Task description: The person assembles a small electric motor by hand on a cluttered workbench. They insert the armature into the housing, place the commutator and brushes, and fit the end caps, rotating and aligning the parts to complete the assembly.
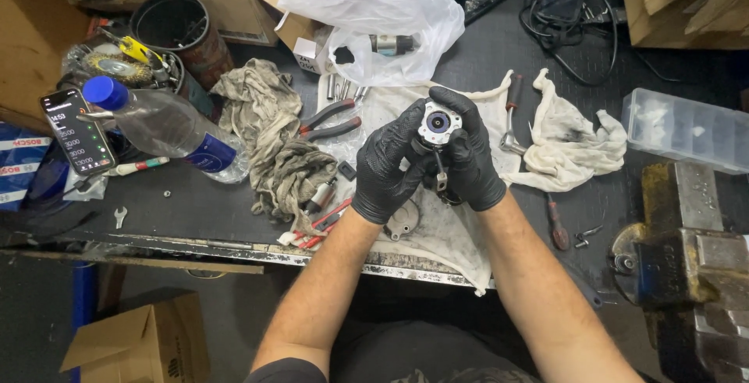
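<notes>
- Phone (77, 131): propped at the bench's left edge, screen lit.
- Bottle (165, 124): lying on its side beside the phone, blue cap toward the left edge.
- Rag (273, 145): grey, crumpled, left of centre; red-handled pliers (329, 120) just beside it.
- Left hand (388, 166): black-gloved, fingers closed on the left side of the motor part (438, 125).
- Motor part: round metal piece held above the white cloth (437, 227) near the bench's front edge; circular face turned up toward the camera, long axis running down between the palms.
- Right hand (469, 153): black-gloved, wrapped around the part's right side.
- Ratchet (512, 114): on the cloth, handle toward the back edge.
- Vise (686, 266): at the front right corner.
</notes>
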